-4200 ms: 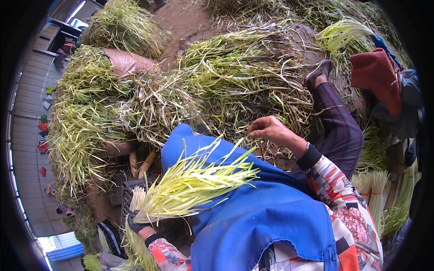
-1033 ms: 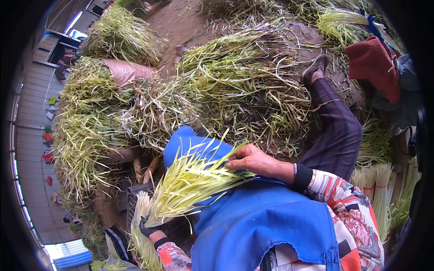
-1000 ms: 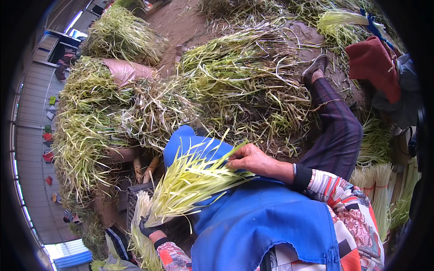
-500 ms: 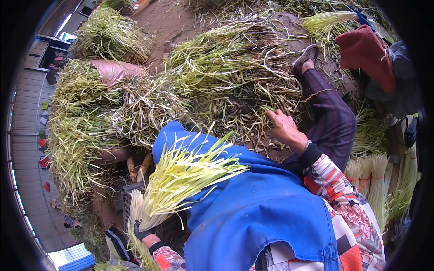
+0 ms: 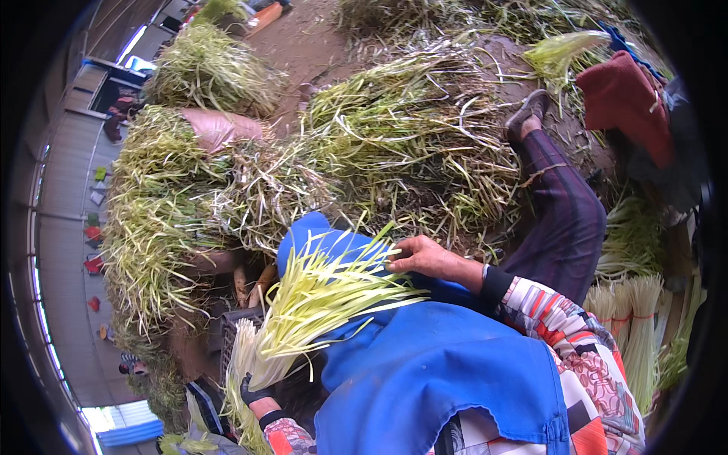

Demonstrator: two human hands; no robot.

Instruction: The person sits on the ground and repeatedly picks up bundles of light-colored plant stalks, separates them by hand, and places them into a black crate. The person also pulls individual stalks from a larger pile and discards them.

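A bunch of yellow-green chives (image 5: 326, 296) lies slantwise across the blue apron (image 5: 447, 364) on my lap, leaf tips fanned toward the upper right. My left hand (image 5: 256, 390), in a dark glove, is closed round its pale stem end at the lower left; its fingers are partly hidden. At the tip end, my bare right hand (image 5: 431, 258) has thumb and fingers pinched on a few leaf ends. Beside the left hand, more pale stems (image 5: 241, 356) stand against a dark crate (image 5: 230, 330).
Loose leaves and straw form a large heap (image 5: 409, 144) ahead, and another heap (image 5: 159, 220) rises on the left. Tied bundles of pale stems (image 5: 643, 303) stand at the right. A red cloth (image 5: 626, 102) hangs at the upper right.
My right hand has come left from above the straw heap to the leaf tips of the bunch. The left hand keeps its hold. The whole view has shifted slightly.
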